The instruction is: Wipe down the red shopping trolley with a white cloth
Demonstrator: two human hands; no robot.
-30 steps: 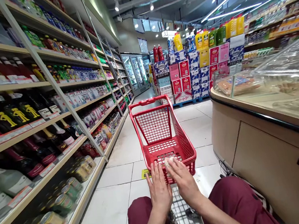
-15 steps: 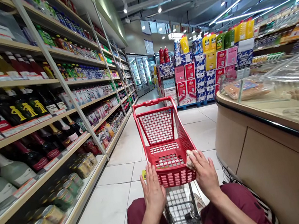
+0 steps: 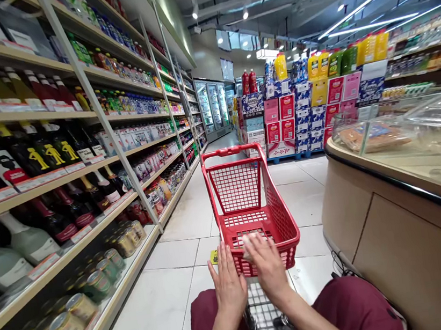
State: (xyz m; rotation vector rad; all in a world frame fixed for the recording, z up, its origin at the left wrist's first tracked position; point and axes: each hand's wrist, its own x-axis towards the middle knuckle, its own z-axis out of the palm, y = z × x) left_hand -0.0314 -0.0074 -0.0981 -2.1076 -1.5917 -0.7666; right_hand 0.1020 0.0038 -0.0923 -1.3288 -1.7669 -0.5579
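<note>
A red plastic shopping cart [image 3: 282,208] stands directly before me, its basket holding nothing that I can see. My left hand [image 3: 228,283] lies flat against the basket's near left corner, fingers stretched out. At the middle of the near rim, my right hand [image 3: 270,269] presses a whitish cloth [image 3: 248,253] onto the red plastic. Most of the cloth is hidden under the fingers, and that hand is slightly blurred. My knees in maroon trousers [image 3: 345,308] are on both sides of the cart's lower frame.
Shelves [image 3: 110,163] of bottles and cans line the left side. On the right stands a curved beige counter [image 3: 347,202] with a glass top and packaged food. Stacked drink cartons [image 3: 279,119] rise ahead. Black cables [image 3: 341,263] lie by the counter's base, on the tiled floor.
My right hand has slid left with the cloth, from the near right corner to the middle of the rim. My left hand stays at its corner. The view has shifted slightly.
</note>
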